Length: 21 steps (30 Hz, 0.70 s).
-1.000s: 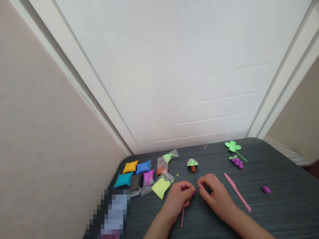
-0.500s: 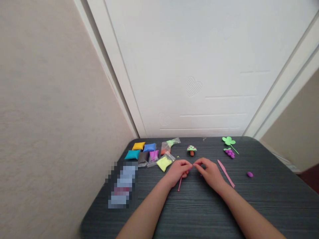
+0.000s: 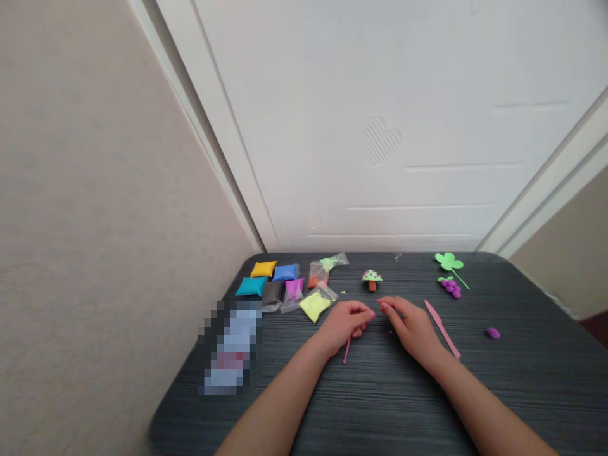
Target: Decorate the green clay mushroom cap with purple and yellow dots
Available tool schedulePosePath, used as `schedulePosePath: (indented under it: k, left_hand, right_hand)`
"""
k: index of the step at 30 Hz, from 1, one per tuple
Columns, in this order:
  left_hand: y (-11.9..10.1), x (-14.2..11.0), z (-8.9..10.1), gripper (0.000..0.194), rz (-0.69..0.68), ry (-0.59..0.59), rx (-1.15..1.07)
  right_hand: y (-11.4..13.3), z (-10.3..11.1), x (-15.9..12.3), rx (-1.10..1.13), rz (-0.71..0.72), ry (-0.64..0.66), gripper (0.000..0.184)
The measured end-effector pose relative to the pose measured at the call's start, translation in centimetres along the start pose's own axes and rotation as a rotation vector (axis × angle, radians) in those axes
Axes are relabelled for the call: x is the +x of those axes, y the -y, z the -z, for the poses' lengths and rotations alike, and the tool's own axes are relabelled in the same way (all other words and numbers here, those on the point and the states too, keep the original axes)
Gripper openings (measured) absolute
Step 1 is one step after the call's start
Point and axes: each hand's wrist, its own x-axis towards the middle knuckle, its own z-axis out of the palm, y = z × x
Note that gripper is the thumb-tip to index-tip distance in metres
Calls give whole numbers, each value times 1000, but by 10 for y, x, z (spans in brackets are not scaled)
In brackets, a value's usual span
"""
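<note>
My left hand (image 3: 349,322) is closed, thumb against forefinger; whatever may be in the pinch is too small to make out. Below it a thin pink stick tool (image 3: 347,350) with a knobbed end sticks out, its upper part hidden by the hand; I cannot tell if the fingers hold it. My right hand (image 3: 406,323) is just to the right, its thumb and fingertips pressed together, contents unclear. A narrow gap separates the two hands. A tiny purple bit (image 3: 390,332) lies by the right thumb. Beyond the hands stands a clay mushroom (image 3: 372,280) with a spotted green cap and brown stem.
Right of my hands lie a pink plastic knife (image 3: 442,329), a purple clay lump (image 3: 493,332), a purple grape bunch (image 3: 451,288) and a green clover (image 3: 449,261). Several clay packets, including a yellow one (image 3: 315,306) and a teal one (image 3: 251,286), lie left on the dark table (image 3: 361,411).
My hands have drawn apart; their fingertips were almost touching. A bit of purple seen at the left fingertips before no longer shows. The whole view has shifted slightly.
</note>
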Motion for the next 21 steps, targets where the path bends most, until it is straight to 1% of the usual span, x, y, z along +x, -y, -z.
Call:
schedulePosePath:
  k: [7,10,13,15,17,21]
  left_hand:
    - [-2,-1,1,30,-29,10,8]
    - [-3,-1,1,29,-38,16,16]
    - [-4,-2,1,27,-60,11,33]
    - [-4,-2,1,26,-86,-2,51]
    - [-5,-3,1,27,-120,-24,80]
    - [-10,-5,2,30,-199,-108,190]
  right_hand:
    - [5,5,0,18,-41,-5,22]
    - [8,9,0,25,-76,-26,24]
    - [12,13,0,33,-110,-57,20]
    - [14,16,1,37,-128,-74,18]
    - [16,17,2,40,-138,-82,19]
    - [16,20,3,38,-144,-80,20]
